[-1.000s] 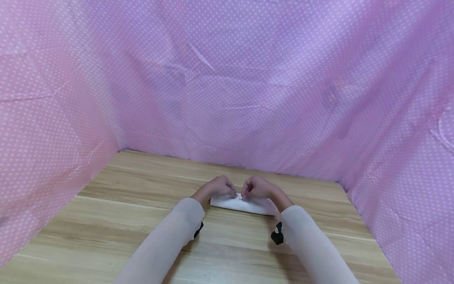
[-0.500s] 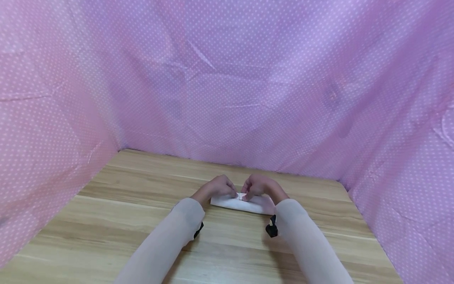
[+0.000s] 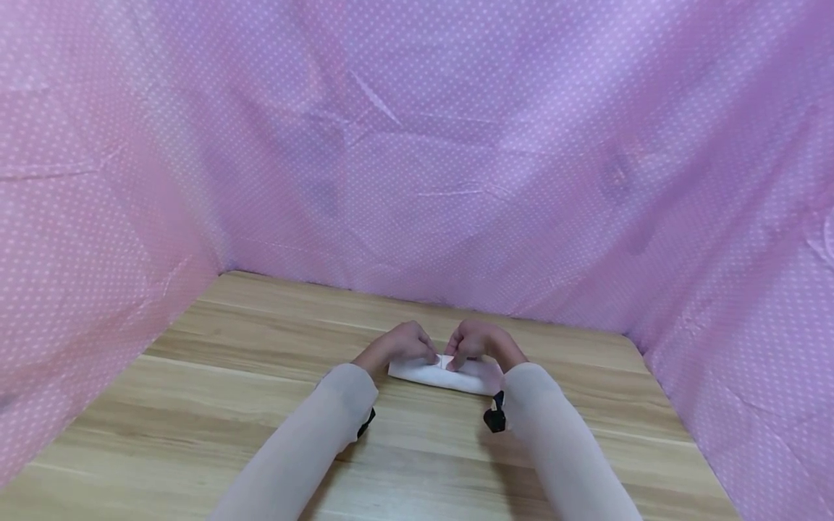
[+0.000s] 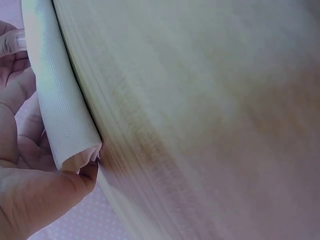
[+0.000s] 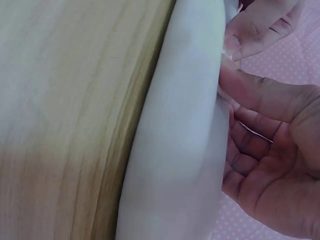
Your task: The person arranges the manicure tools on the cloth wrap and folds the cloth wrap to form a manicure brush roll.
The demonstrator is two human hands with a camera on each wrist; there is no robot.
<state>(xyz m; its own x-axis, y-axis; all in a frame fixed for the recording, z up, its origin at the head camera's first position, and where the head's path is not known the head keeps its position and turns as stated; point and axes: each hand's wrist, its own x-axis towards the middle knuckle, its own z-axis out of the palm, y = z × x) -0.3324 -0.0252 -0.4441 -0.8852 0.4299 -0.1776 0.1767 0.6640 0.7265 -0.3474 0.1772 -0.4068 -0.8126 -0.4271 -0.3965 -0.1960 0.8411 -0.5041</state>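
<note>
A long white piece of folded cloth (image 3: 426, 374), woven in texture, lies crosswise on the table in the head view. In the left wrist view its roll-like end (image 4: 62, 100) shows an open fold, with my left hand (image 4: 35, 197) behind and under it. My left hand (image 3: 405, 341) pinches the cloth's far edge near its middle. Close beside it, my right hand (image 3: 478, 340) pinches the same edge, thumb on the near side. A small pale rectangle (image 3: 445, 361) shows between the two thumbs. In the right wrist view the right thumb (image 5: 260, 95) presses the cloth's edge; the fingers curl behind.
The wood-grain table (image 3: 260, 405) spreads around the cloth on every side. Pink polka-dot fabric (image 3: 417, 159) hangs as walls at the back, left and right. Black devices (image 3: 495, 414) sit at the wrists, under pale sleeves (image 3: 567, 434).
My right hand and forearm have shifted slightly left and closer in, the right thumb moving down onto the cloth's edge. My left hand has stayed almost still. The cloth has barely moved.
</note>
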